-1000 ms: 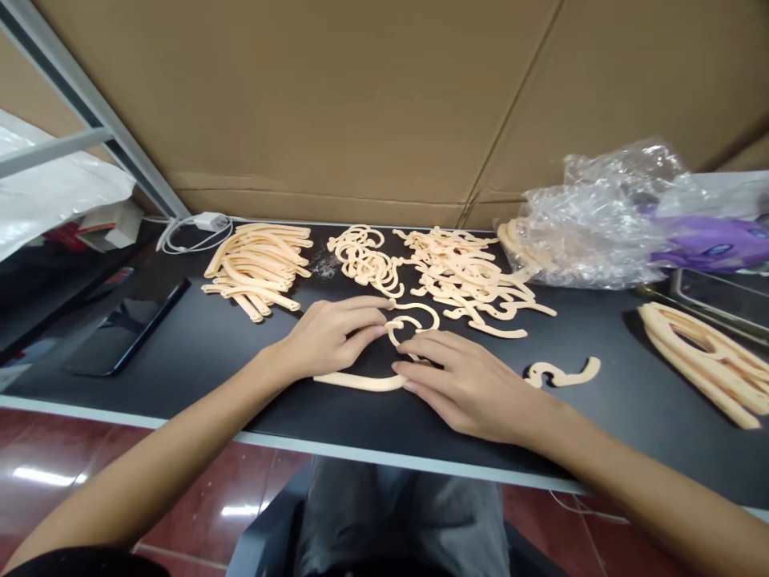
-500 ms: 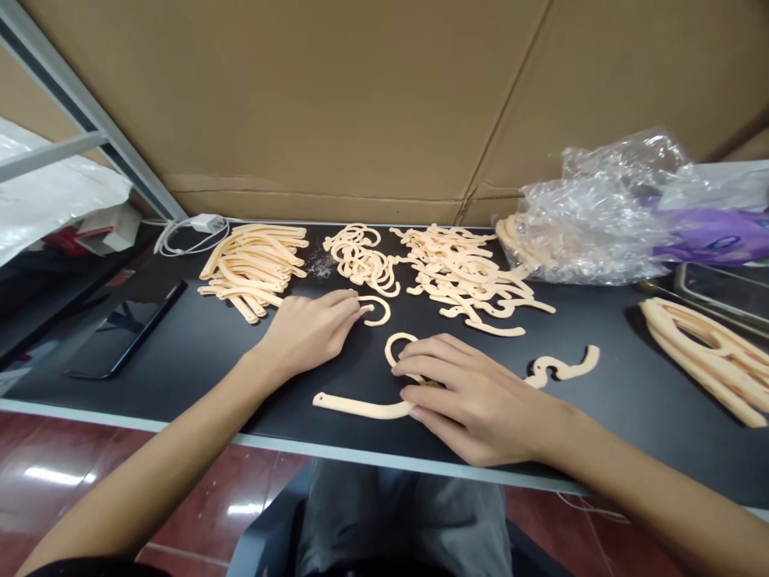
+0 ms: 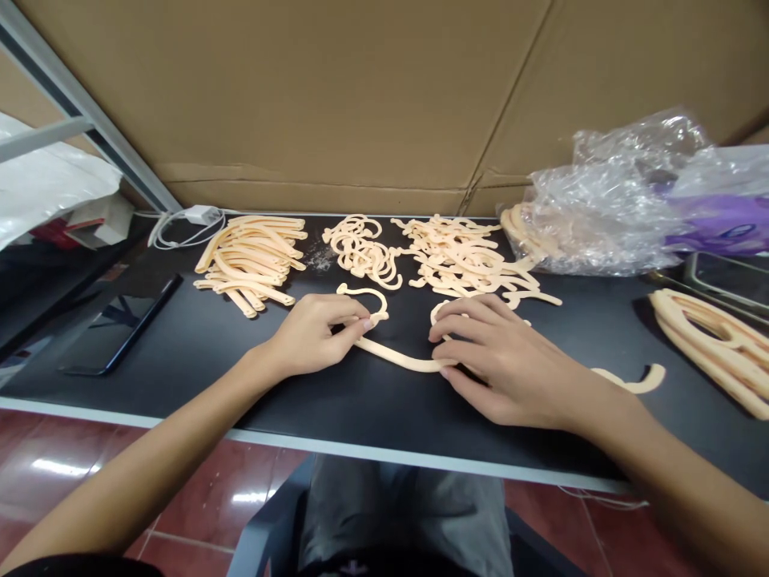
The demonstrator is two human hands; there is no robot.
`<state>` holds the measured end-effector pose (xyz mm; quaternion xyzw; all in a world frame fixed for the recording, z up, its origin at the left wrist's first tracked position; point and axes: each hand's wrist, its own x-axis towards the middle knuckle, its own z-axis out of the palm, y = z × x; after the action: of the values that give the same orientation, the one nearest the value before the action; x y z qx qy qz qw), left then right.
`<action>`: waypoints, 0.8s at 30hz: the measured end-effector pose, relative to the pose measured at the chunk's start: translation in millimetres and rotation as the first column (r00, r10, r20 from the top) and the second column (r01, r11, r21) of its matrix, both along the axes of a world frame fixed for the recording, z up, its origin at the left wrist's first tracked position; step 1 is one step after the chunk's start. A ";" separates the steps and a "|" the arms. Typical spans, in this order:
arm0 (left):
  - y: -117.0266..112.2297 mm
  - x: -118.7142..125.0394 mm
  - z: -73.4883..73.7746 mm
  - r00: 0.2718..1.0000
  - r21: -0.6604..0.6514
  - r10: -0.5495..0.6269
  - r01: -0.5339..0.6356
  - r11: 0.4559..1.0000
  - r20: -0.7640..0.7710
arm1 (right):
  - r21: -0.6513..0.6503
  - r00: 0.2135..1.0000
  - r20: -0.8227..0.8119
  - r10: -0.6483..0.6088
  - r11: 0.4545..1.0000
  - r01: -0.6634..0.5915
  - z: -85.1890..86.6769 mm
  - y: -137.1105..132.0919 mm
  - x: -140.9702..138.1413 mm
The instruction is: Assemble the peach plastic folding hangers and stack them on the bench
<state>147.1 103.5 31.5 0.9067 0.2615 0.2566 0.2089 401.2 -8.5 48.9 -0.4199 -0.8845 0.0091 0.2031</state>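
Note:
My left hand [image 3: 324, 335] pinches a cream plastic hook [image 3: 383, 300] between thumb and fingertips, its open curve pointing away from me. From beside that thumb a long cream hanger arm [image 3: 404, 360] runs to my right hand [image 3: 496, 353]. The right fingers are closed on the far end of this arm, and a rounded cream piece [image 3: 436, 311] shows partly behind them. Whether arm and rounded piece are joined is hidden. Under my right wrist pokes out a loose wavy cream piece [image 3: 646, 380].
Behind my hands lie piles of cream arms [image 3: 255, 256], small hooks [image 3: 364, 252] and wavy pieces [image 3: 460, 260]. A phone [image 3: 123, 324] and a white cable [image 3: 186, 228] are at left. Clear plastic bags [image 3: 606, 208] and stacked cream hanger pieces [image 3: 709, 340] stand at right.
My right hand has moved away from me and slightly right with the hanger arm. The hook in my left hand has turned, and the arm's near end now meets that hand.

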 end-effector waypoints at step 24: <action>-0.1 -7.6 -6.1 0.974 0.115 -0.220 0.213 0.970 0.054 | -0.035 0.973 -0.162 -0.163 0.987 0.159 -19.4 5.7 -36.0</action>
<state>139.4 103.5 25.5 0.9309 0.1393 0.2761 0.1945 365.2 -2.7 29.5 -0.4901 -0.8277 0.0370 0.2708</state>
